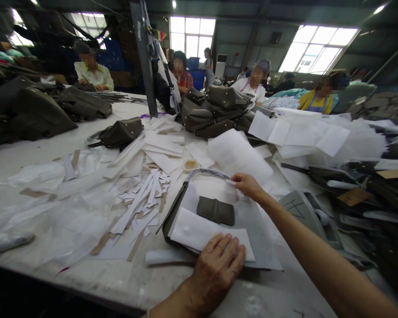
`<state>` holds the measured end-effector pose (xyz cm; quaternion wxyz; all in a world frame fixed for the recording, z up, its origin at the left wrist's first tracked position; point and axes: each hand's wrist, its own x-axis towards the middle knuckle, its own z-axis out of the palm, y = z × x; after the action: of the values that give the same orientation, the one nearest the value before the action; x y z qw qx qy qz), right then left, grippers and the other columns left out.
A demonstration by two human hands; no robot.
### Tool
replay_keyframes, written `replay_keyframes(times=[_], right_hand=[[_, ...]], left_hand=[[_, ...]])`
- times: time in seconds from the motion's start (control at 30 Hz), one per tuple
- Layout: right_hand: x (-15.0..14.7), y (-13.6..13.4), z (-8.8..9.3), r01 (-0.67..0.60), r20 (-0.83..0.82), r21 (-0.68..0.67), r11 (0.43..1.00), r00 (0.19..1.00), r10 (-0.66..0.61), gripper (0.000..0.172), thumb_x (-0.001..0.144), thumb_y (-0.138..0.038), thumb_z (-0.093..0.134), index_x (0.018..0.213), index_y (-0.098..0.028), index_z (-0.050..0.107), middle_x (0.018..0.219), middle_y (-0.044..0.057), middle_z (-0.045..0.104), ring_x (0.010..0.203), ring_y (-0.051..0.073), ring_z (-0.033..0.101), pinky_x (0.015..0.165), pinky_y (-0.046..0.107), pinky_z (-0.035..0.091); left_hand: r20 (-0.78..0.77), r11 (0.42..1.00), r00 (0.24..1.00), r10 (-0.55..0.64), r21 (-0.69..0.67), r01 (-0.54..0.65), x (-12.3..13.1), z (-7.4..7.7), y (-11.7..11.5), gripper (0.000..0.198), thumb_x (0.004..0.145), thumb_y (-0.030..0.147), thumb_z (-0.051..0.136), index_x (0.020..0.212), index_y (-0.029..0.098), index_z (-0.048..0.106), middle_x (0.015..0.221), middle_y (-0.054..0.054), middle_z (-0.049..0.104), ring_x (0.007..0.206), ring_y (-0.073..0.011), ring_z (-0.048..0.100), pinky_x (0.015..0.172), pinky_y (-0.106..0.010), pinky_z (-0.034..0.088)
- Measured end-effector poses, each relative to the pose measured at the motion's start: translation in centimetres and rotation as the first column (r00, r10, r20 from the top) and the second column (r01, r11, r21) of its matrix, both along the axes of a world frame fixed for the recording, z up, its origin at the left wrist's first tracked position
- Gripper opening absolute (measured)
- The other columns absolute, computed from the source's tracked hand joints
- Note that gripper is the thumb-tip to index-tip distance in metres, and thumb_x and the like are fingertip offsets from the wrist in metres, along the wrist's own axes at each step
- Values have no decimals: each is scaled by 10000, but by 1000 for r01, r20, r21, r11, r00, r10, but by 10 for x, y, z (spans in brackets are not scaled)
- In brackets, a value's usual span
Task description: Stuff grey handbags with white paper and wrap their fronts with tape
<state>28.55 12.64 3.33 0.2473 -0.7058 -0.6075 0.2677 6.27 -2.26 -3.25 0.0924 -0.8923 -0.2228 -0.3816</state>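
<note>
A grey handbag [172, 216] lies flat on the white table [29, 159] in front of me, partly covered by white wrapping paper [199, 232]. Its dark grey flap [216, 210] shows in the middle. My left hand [217, 265] presses flat on the paper at the bag's near edge. My right hand [248, 184] pinches the wrapped end of the bag's handle [207, 173] at its far right. The handle is bound in clear or white wrap.
Paper strips [142, 201] and plastic film [53, 212] litter the table to the left. A small cup [190, 164] stands behind the bag. Grey bags pile at the back [215, 112] and left [36, 112]. White sheets [305, 132] and dark parts lie right. Several people sit beyond.
</note>
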Motion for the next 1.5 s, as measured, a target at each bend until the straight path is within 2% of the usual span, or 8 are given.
replay_keyframes(times=[0.27,0.4,0.53,0.73,0.93,1.2,1.37,1.5], right_hand=[[-4,-78,28,60,-315,177,982,949,-1,402,741,-496,689,944,-149,708,867,82,750,739,207,678,658,315,532],[-16,-130,18,-106,21,413,904,994,106,200,853,-263,587,948,-217,758,933,47,773,884,234,717,837,377,565],[-27,-175,-7,-424,412,554,717,887,208,491,757,15,408,1081,-198,711,1042,51,760,1014,207,703,994,439,527],[-40,-205,-13,-425,473,616,663,873,119,339,892,-21,474,1123,-187,658,1048,64,752,1041,191,691,1063,455,458],[-47,-215,-11,-271,291,685,676,953,87,131,894,-129,627,921,-247,678,850,-14,741,822,144,685,1023,433,420],[-48,-225,0,-297,265,646,703,951,158,129,903,-174,627,801,-240,671,741,-31,697,775,143,646,1034,424,378],[-41,-164,33,-299,231,491,818,950,209,100,915,-273,633,881,-230,717,905,10,738,909,160,656,941,312,443],[-47,-94,34,-313,471,96,945,851,234,207,894,-228,592,1018,-205,755,1050,73,750,1010,202,663,922,289,446]], left_hand=[[-54,997,998,-20,-75,16,-1,2,-1,350,1033,223,331,1247,170,603,1192,-81,678,1169,-187,607,1057,-375,472],[-43,997,999,-24,-74,21,-1,4,-1,325,1023,194,360,1238,162,600,1156,-91,693,1160,-188,618,1044,-383,486],[38,995,999,-9,-95,13,0,6,-3,331,1014,145,320,1178,128,608,1126,-98,703,1143,-167,627,1053,-350,485],[63,991,998,3,-137,6,-3,13,-5,411,968,59,284,1312,103,504,1242,-131,662,1184,-160,609,1036,-328,492],[-32,988,998,-60,-142,55,-6,20,-4,388,1013,140,339,1365,144,501,1380,-108,579,1225,-184,582,1008,-354,502],[-73,983,994,-85,-169,72,-7,20,-7,347,1044,245,359,1306,180,577,1273,-74,660,1205,-183,595,1014,-362,494],[-74,992,994,-75,-105,67,-5,16,-3,342,1038,213,369,1297,188,591,1267,-52,665,1196,-197,596,995,-366,499],[-57,997,997,-57,-62,54,-4,15,-1,368,1039,190,337,1302,185,595,1267,-48,667,1163,-192,611,973,-349,503]])
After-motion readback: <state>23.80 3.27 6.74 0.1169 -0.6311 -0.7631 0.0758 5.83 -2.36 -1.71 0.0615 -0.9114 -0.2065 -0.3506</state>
